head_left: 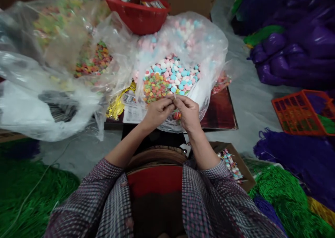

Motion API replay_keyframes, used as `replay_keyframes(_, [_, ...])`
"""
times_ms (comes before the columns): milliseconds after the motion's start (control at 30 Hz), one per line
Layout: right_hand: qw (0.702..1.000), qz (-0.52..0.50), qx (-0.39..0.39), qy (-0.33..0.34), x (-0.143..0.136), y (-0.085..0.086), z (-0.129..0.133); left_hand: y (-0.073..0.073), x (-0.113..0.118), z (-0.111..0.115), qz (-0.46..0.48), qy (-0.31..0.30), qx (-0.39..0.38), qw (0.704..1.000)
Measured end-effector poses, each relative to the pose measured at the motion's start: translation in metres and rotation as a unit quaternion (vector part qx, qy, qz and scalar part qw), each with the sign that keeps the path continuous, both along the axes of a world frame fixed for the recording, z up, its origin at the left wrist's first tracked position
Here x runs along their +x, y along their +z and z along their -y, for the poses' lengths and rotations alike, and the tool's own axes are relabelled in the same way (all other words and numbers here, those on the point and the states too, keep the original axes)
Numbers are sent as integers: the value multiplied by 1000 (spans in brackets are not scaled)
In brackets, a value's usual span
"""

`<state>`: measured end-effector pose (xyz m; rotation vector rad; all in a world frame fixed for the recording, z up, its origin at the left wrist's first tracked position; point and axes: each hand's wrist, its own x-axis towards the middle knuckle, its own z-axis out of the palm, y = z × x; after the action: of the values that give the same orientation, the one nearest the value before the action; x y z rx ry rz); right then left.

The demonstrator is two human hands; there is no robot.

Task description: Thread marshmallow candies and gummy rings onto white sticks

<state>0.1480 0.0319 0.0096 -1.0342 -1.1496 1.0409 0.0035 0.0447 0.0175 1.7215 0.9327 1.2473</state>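
Observation:
My left hand (159, 111) and my right hand (188, 113) meet at the fingertips over the table's front edge, both closed in a pinch. A thin white stick (175, 95) pokes up at the right fingertips; whatever the left fingers hold is hidden. Just beyond them lie small ring-shaped candies (156, 86) in orange, yellow, green and red. Behind these spread round pink, blue and white candies (180, 74) in an opened clear plastic bag (213, 44). A few red-orange ring candies (177, 116) show below my right fingers. Gold twist ties (117, 105) lie left of my hands.
A large plastic bag (65, 49) of ring candies fills the left. A red basin (136, 13) stands behind. A cardboard box (242, 168) of wrapped candies sits by my right arm. An orange basket (295, 110), purple and green netting (280, 192) lie to the right.

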Motion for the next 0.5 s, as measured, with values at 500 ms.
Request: replay_keyframes(500, [998, 3, -53, 40, 0, 18, 19, 21, -12, 10, 97, 24, -57, 993])
